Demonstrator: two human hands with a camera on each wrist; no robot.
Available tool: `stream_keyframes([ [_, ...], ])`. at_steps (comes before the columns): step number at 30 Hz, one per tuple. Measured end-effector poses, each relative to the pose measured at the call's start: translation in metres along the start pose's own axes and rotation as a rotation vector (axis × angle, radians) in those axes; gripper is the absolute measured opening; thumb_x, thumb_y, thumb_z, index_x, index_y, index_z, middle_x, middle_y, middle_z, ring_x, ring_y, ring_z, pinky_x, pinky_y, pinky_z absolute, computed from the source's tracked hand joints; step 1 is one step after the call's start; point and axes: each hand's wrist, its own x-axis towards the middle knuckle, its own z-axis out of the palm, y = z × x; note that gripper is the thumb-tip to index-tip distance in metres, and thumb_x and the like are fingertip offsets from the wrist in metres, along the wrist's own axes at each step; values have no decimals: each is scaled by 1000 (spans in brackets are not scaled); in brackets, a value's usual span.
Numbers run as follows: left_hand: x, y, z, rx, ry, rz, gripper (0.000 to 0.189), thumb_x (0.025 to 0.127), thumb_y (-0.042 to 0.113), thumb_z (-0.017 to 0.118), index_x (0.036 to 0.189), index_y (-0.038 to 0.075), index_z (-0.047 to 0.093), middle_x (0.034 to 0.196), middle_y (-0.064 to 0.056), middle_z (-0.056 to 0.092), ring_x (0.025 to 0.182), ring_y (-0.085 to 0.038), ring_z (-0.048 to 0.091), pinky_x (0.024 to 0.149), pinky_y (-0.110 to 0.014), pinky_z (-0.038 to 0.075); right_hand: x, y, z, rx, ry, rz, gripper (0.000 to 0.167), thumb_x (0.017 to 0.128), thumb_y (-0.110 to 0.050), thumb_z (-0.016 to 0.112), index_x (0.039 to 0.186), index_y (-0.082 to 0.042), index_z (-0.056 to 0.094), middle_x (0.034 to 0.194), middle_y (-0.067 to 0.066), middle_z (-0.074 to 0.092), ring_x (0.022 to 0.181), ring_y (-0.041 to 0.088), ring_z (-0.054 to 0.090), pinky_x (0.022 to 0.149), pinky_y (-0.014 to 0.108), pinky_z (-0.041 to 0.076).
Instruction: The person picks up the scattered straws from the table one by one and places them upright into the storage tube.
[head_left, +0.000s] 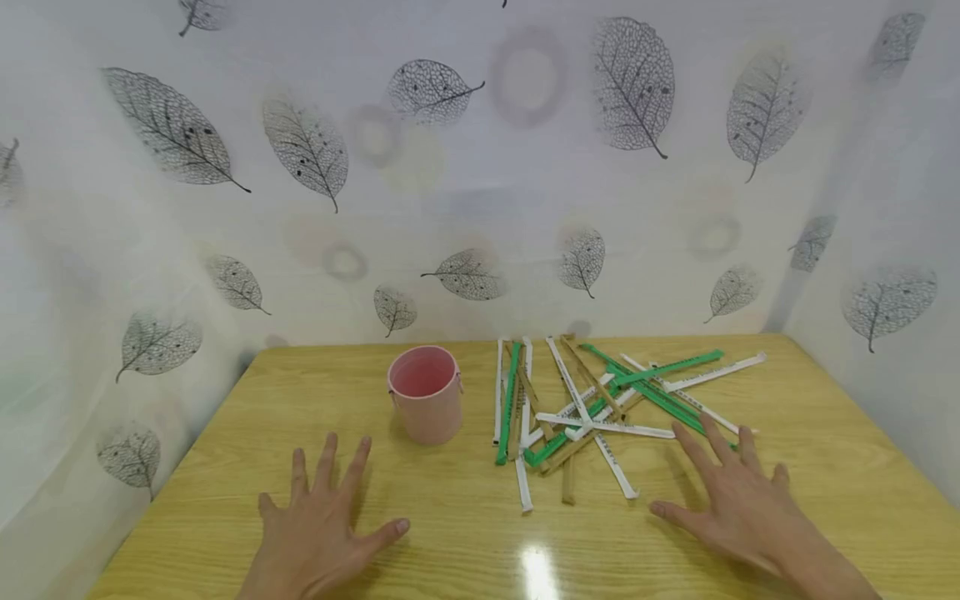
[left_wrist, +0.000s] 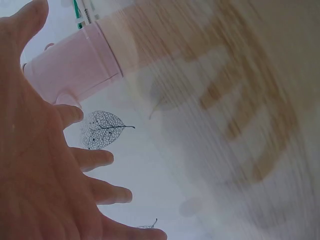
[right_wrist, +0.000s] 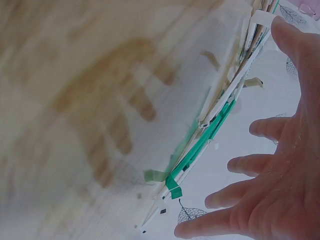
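Observation:
My left hand (head_left: 318,521) is held over the near left of the table with its fingers spread, holding nothing. Beyond its fingertips stands a small pink bucket (head_left: 431,412), upright, with its mouth facing up and lugs on its sides; in the left wrist view the bucket (left_wrist: 70,65) shows past the palm. Long, thin paper-wrapped sticks (head_left: 577,425) in white, green and brown lie crisscrossed in a loose pile right of the bucket. At the pile's near right side my right hand (head_left: 750,504) is spread and empty, its fingertips close to the white and green sticks (right_wrist: 200,145).
The wood-grain table (head_left: 225,433) is glossy and reflects both hands. A pale curtain (head_left: 480,183) printed with dark leaves hangs behind the table's far edge and along both sides. Some sticks reach close to the far edge.

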Motion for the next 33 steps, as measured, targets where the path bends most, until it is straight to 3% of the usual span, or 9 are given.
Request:
stream_keyframes([
  [8, 0, -1, 0, -11, -14, -10, 108, 77, 91, 52, 160, 25, 36, 164, -23, 32, 143, -65, 30, 86, -94, 29, 2, 3, 1, -2, 30, -42, 100, 82, -70, 71, 158, -15, 35, 158, 31, 35, 134, 72, 32, 82, 92, 32],
  [12, 4, -3, -3, -75, 6, -9, 104, 82, 85, 55, 161, 22, 33, 162, -24, 36, 141, -63, 36, 87, -88, 37, 11, 3, -1, 56, 117, -118, 83, 84, -54, 79, 147, -8, 51, 150, 29, 47, 129, 66, 44, 86, 83, 42],
  [17, 21, -4, -11, -320, 140, 20, 81, 92, 62, 66, 155, 17, 42, 151, -16, 51, 132, -47, 55, 87, -68, 53, 33, 7, -4, 119, 293, -300, 49, 80, -19, 86, 125, -6, 70, 123, 16, 69, 106, 40, 69, 75, 53, 60],
  [20, 39, -4, -12, -488, 256, 82, 62, 95, 40, 72, 147, 12, 52, 141, -14, 59, 124, -39, 61, 89, -59, 56, 51, 12, -5, 113, 395, -447, 41, 76, -6, 86, 116, -8, 74, 110, 10, 73, 91, 29, 73, 66, 43, 60],
  [24, 63, -6, -9, -600, 380, 170, 54, 92, 20, 77, 140, 5, 58, 133, -15, 63, 119, -34, 62, 92, -54, 57, 75, 16, -5, 93, 453, -615, 42, 76, -1, 87, 115, -10, 75, 104, 7, 73, 87, 24, 71, 65, 36, 60],
  [27, 77, -7, -7, -644, 375, 175, 60, 91, 21, 79, 143, 5, 55, 136, -15, 60, 124, -33, 58, 97, -54, 54, 88, 16, -5, 74, 425, -687, 48, 73, 2, 87, 116, -13, 75, 102, 3, 72, 82, 19, 69, 62, 30, 58],
  [30, 90, -7, -5, -686, 317, 161, 72, 89, 28, 81, 149, 6, 48, 143, -16, 55, 132, -34, 53, 104, -55, 51, 98, 16, -3, 42, 393, -741, 54, 66, 7, 88, 115, -15, 76, 102, 4, 71, 82, 19, 68, 61, 28, 56],
  [33, 101, -6, -3, -722, 254, 143, 83, 88, 33, 82, 154, 7, 40, 149, -17, 48, 137, -36, 48, 109, -56, 48, 105, 15, -1, 0, 380, -781, 55, 67, 9, 86, 115, -17, 77, 103, 7, 72, 85, 22, 69, 62, 31, 58],
])
